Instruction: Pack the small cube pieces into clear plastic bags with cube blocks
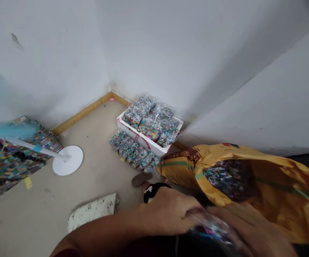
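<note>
Low in the head view, my left hand [172, 208] is closed on a clear plastic bag [210, 228] with small, shiny, multicoloured pieces inside. My right hand [253, 226], blurred by motion, grips the bag from the other side, its fingers bent over the top. What the pieces are is too smeared to make out. Just beyond my right hand gapes a yellow woven sack [181, 173], its mouth open and many similar glittery packs [226, 178] inside.
Against the wall stands a white box [133, 132] filled with wrapped colourful blocks; more packs [135, 151] lie before it. A white fan base [68, 160], a large colourful stack [15, 157] and a worn white stool [92, 210] are left. A sandal [141, 179] lies near my foot.
</note>
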Available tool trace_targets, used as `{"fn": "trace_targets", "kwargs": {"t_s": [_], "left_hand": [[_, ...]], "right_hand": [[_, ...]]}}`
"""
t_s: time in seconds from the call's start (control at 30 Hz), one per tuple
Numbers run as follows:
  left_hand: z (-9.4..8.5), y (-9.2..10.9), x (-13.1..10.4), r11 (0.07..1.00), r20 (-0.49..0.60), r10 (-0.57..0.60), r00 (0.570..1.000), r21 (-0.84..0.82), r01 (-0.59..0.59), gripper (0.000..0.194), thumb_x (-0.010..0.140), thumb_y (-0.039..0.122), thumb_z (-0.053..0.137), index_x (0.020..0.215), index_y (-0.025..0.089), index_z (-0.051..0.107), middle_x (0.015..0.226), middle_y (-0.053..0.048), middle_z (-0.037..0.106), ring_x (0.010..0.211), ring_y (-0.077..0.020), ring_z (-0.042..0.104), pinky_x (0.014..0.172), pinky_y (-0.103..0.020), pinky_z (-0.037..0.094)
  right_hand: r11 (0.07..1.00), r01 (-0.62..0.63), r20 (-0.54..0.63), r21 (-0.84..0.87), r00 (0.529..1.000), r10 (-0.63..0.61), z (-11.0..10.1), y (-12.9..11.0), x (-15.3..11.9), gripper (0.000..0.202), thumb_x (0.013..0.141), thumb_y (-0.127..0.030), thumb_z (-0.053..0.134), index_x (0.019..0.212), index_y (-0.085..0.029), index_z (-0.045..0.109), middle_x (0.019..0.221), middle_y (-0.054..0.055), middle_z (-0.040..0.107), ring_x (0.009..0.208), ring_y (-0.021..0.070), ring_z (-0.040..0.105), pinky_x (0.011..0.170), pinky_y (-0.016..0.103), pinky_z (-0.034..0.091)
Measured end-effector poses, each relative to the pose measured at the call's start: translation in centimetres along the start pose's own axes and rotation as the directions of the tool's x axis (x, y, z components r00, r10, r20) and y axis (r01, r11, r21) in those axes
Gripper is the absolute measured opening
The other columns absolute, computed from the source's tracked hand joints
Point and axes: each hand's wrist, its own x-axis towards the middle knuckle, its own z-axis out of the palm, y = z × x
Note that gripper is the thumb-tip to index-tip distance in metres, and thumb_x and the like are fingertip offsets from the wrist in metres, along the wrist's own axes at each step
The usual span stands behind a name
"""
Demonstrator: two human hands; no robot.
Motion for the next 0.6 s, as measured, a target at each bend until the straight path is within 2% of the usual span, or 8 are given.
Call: {"fn": "trace_targets", "kwargs": {"t_s": [0.1, 0.2, 0.27, 0.33, 0.4, 0.43, 0.5, 0.6], "left_hand": [[-1.4, -0.6, -0.1, 0.982, -0.043, -0.187, 0.981, -0.035, 0.185, 0.03, 0.086, 0.039, 0.053, 0.104, 0.019, 0.068, 0.094, -0.005, 0.073, 0.084, -0.0183, 0.067, 0.07, -0.024, 0.045], [-2.1, -1.7, 0.7, 0.978, -0.115, -0.209, 0.971, -0.024, 0.208, 0.029, 0.09, 0.036, 0.047, 0.09, 0.02, 0.071, 0.083, -0.003, 0.073, 0.075, -0.0155, 0.066, 0.066, -0.022, 0.042], [-2.5, -3.0, 1.5, 0.975, -0.195, -0.216, 0.957, -0.001, 0.22, 0.033, 0.092, 0.036, 0.043, 0.085, 0.019, 0.071, 0.077, -0.003, 0.072, 0.071, -0.0147, 0.064, 0.064, -0.022, 0.041], [-3.1, -4.9, 1.9, 0.97, -0.255, -0.231, 0.939, 0.013, 0.242, 0.033, 0.091, 0.034, 0.042, 0.086, 0.019, 0.071, 0.076, -0.003, 0.072, 0.071, -0.0146, 0.064, 0.065, -0.022, 0.041], [-4.2, -7.6, 1.7, 0.955, -0.309, -0.283, 0.908, -0.005, 0.297, 0.03, 0.089, 0.032, 0.044, 0.092, 0.021, 0.072, 0.082, -0.002, 0.074, 0.075, -0.0152, 0.066, 0.069, -0.022, 0.043], [-4.9, -9.2, 1.3, 0.937, -0.343, -0.335, 0.878, -0.024, 0.348, 0.029, 0.088, 0.032, 0.045, 0.095, 0.022, 0.072, 0.087, -0.002, 0.075, 0.079, -0.016, 0.067, 0.072, -0.023, 0.044], [-6.9, -13.0, 0.0, 0.864, -0.419, -0.48, 0.771, -0.072, 0.499, 0.031, 0.086, 0.036, 0.047, 0.097, 0.023, 0.072, 0.095, -0.002, 0.075, 0.085, -0.0181, 0.067, 0.075, -0.024, 0.046], [-10.9, -19.7, -2.1, 0.693, -0.548, -0.634, 0.545, -0.09, 0.715, 0.035, 0.085, 0.042, 0.047, 0.094, 0.021, 0.073, 0.096, -0.001, 0.074, 0.088, -0.0209, 0.067, 0.077, -0.026, 0.047]], "right_hand": [[0.986, 0.163, 0.013, 0.046, 0.986, -0.164, 1.4, -0.1, 3.7, 0.038, 0.096, -0.03, 0.031, 0.073, -0.025, 0.061, 0.064, 0.003, 0.059, 0.062, 0.0179, 0.053, 0.064, 0.035, 0.035], [0.96, 0.279, -0.07, 0.033, 0.959, -0.276, 3.2, 1.1, 7.8, 0.042, 0.097, -0.029, 0.03, 0.065, -0.023, 0.057, 0.057, 0.001, 0.053, 0.057, 0.0173, 0.048, 0.062, 0.034, 0.028], [0.949, 0.306, -0.096, 0.072, 0.95, -0.299, 4.4, 2.0, 10.4, 0.043, 0.097, -0.03, 0.029, 0.064, -0.023, 0.056, 0.057, 0.001, 0.054, 0.058, 0.0179, 0.048, 0.062, 0.035, 0.028], [0.941, 0.295, -0.091, 0.164, 0.955, -0.283, 5.9, 3.1, 12.3, 0.036, 0.096, -0.034, 0.032, 0.076, -0.023, 0.06, 0.07, 0.003, 0.062, 0.069, 0.0199, 0.055, 0.066, 0.035, 0.034], [0.93, 0.261, -0.108, 0.258, 0.965, -0.241, 8.0, 4.7, 13.0, 0.03, 0.093, -0.043, 0.04, 0.103, -0.022, 0.06, 0.096, 0.008, 0.067, 0.089, 0.0241, 0.06, 0.075, 0.038, 0.042], [0.926, 0.238, -0.117, 0.293, 0.97, -0.212, 9.2, 5.7, 12.9, 0.036, 0.09, -0.045, 0.045, 0.116, -0.022, 0.055, 0.109, 0.01, 0.066, 0.098, 0.026, 0.06, 0.079, 0.04, 0.046], [0.919, 0.175, -0.118, 0.353, 0.983, -0.141, 12.3, 8.0, 11.6, 0.045, 0.087, -0.043, 0.05, 0.129, -0.026, 0.048, 0.118, 0.009, 0.064, 0.104, 0.0269, 0.062, 0.079, 0.04, 0.052], [0.863, 0.037, 0.022, 0.504, 0.998, -0.055, 17.8, 10.7, 9.3, 0.04, 0.086, -0.035, 0.049, 0.125, -0.042, 0.05, 0.098, 0.0, 0.071, 0.082, 0.0246, 0.069, 0.062, 0.038, 0.058]]}}
